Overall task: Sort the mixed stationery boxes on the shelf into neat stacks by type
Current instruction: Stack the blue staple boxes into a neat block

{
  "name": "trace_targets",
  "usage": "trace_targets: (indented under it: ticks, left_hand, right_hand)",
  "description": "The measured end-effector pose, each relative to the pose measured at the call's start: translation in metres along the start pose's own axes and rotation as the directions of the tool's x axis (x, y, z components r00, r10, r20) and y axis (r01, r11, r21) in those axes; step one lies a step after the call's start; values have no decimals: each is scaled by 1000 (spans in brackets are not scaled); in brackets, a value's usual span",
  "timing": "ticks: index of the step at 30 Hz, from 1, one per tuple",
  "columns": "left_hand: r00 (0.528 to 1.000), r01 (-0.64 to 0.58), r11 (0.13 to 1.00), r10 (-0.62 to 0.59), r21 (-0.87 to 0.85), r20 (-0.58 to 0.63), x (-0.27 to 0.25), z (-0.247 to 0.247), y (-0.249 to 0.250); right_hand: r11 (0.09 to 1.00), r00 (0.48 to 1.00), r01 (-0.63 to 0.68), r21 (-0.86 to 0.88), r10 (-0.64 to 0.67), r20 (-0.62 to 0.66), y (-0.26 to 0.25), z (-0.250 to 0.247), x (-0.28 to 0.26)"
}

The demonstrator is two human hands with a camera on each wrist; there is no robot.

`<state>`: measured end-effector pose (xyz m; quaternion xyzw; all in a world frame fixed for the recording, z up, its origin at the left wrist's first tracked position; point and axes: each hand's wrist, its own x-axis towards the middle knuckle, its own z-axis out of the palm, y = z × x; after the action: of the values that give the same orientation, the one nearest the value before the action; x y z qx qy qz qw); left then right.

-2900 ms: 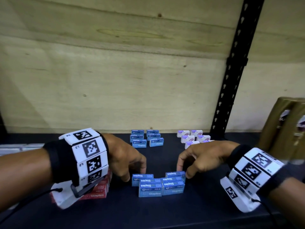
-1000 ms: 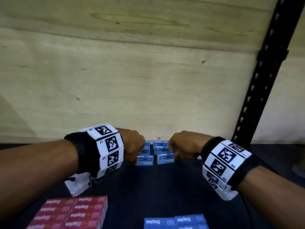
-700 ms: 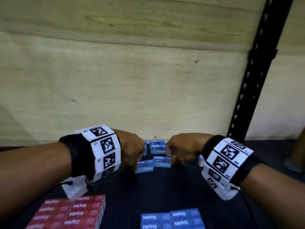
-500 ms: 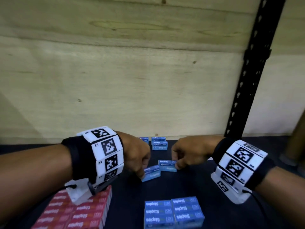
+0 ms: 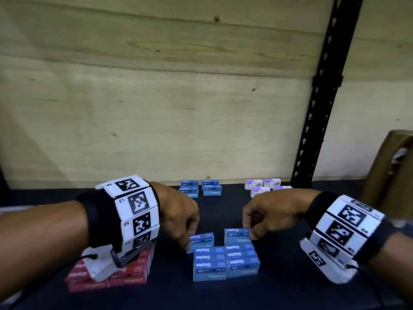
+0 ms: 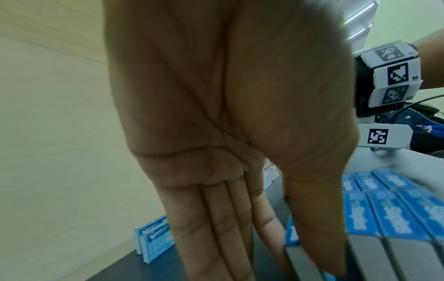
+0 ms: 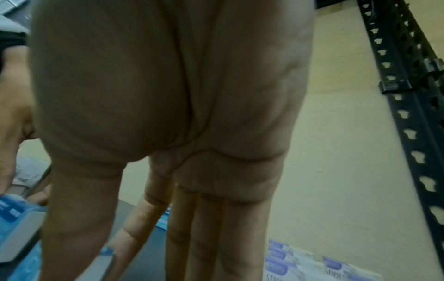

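Observation:
Both hands are over the dark shelf (image 5: 290,283), each pinching one blue staples box. My left hand (image 5: 186,241) holds a slightly tilted box (image 5: 202,240) at the back left of the front blue stack (image 5: 225,262). In the left wrist view the thumb presses that box's end (image 6: 291,232), fingers on its far side. My right hand (image 5: 250,231) holds another blue box (image 5: 237,234) at the stack's back right. More blue boxes (image 5: 200,190) stand by the back wall.
A red staples stack (image 5: 127,274) lies front left, partly under my left wrist. White and purple boxes (image 5: 266,186) stand at the back right. Right of them rises a black shelf post (image 5: 321,92), and a brown object (image 5: 393,171) stands far right.
Both hands have drawn their blue boxes from mid-shelf toward me, up against the back of the front blue stack. The head view has tilted down.

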<state>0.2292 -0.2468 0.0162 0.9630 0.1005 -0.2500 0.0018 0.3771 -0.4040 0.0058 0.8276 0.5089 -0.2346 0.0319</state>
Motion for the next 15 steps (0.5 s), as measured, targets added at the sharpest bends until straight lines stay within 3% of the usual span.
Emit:
trace_targets:
  ticks: [8,15]
  left_hand:
    - [996,-67,997,70,-44,62,-13,5,-2]
    - [993,-104,994,101,41,67,-14,5,0]
  right_hand:
    - [998,998,58,4,-58,30,2,3,-15]
    - [991,990,115,70,-121,78,4,3,-14]
